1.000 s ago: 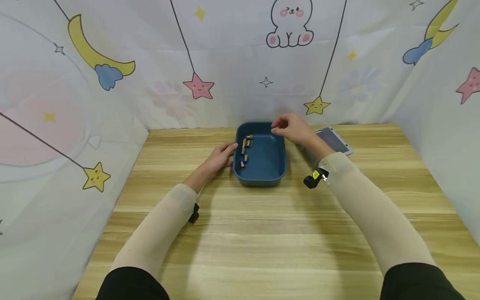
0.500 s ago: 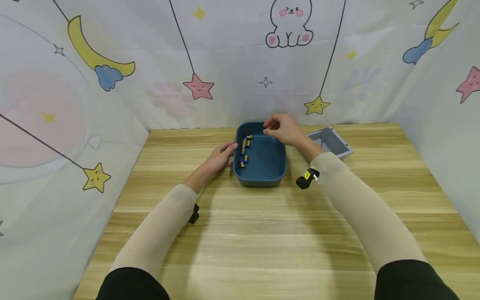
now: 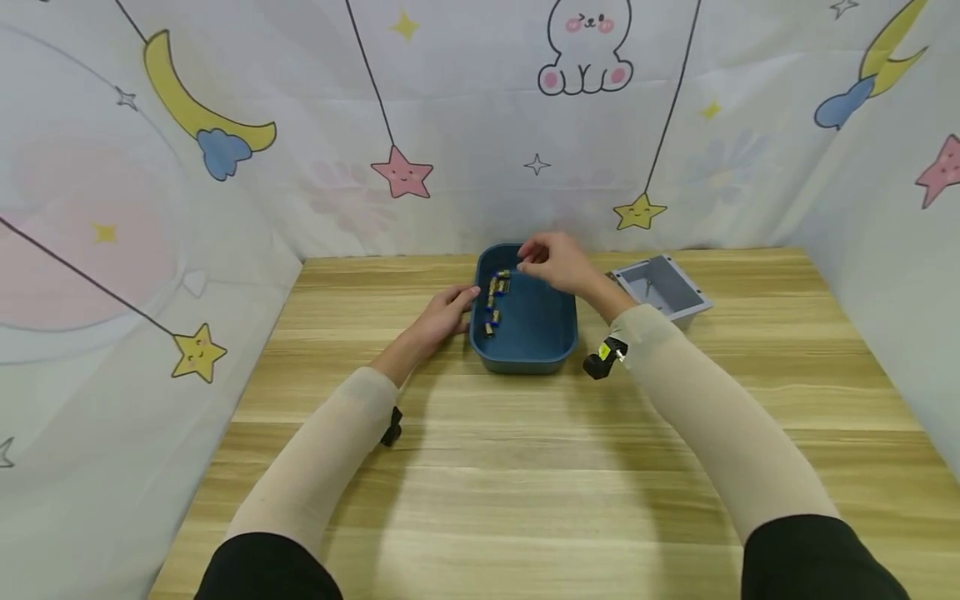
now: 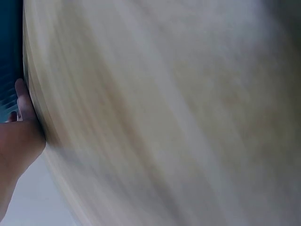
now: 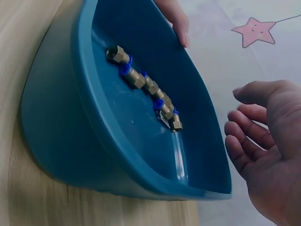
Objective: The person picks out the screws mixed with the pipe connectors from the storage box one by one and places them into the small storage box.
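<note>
The blue tray [image 3: 525, 329] sits mid-desk [image 3: 525, 467], brass fittings [image 3: 493, 300] lined along its left inner wall. The right hand [image 3: 555, 262] hovers above them, fingers [image 5: 244, 141] loosely curled, grasping nothing. The left hand [image 3: 442, 312] rests relaxed against the tray's left rim, seemingly steadying it. A grey box [image 3: 660, 287] stands right of the tray. Cartoon curtains [image 3: 480, 125] surround the desk; no writing is legible.

Over the last second the right hand [image 3: 555, 260] travels leftward above the blue tray [image 3: 558, 337], from over its far right corner to over the far rim near the brass fittings [image 3: 494, 293]; its fingers hang loosely curled and hold nothing. The forearm follows it, so the grey box [image 3: 660, 287] on the table, earlier half hidden behind the wrist, now shows its whole open top. The view itself shifts slightly.
</note>
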The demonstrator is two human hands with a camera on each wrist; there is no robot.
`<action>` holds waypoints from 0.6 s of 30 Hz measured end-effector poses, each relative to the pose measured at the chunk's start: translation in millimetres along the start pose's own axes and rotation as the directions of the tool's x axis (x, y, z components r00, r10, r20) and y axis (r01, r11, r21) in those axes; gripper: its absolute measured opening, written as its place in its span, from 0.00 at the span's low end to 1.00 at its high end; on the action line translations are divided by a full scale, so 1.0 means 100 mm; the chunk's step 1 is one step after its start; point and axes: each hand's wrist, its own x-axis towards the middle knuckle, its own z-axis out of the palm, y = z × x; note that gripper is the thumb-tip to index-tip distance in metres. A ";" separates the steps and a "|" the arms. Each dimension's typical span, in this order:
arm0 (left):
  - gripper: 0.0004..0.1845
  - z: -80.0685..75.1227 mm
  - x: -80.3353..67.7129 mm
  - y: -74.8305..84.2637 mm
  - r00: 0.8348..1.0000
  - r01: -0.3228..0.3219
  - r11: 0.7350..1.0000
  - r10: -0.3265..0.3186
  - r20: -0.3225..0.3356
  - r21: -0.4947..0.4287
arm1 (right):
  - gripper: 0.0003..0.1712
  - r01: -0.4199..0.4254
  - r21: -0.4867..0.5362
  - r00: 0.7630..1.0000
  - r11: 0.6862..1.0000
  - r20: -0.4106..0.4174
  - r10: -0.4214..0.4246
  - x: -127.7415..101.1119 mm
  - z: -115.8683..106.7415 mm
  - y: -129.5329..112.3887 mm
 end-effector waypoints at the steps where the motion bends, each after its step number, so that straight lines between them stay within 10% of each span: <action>1: 0.35 0.00 0.00 0.00 1.000 0.000 1.000 0.000 0.002 -0.001 | 0.16 -0.002 0.009 1.000 1.000 0.000 0.002 0.00 0.01 0.00; 18: 0.35 0.01 -0.03 0.02 1.000 -0.006 1.000 0.006 -0.001 0.006 | 0.17 -0.056 0.050 0.998 0.997 -0.002 0.056 0.08 0.22 0.03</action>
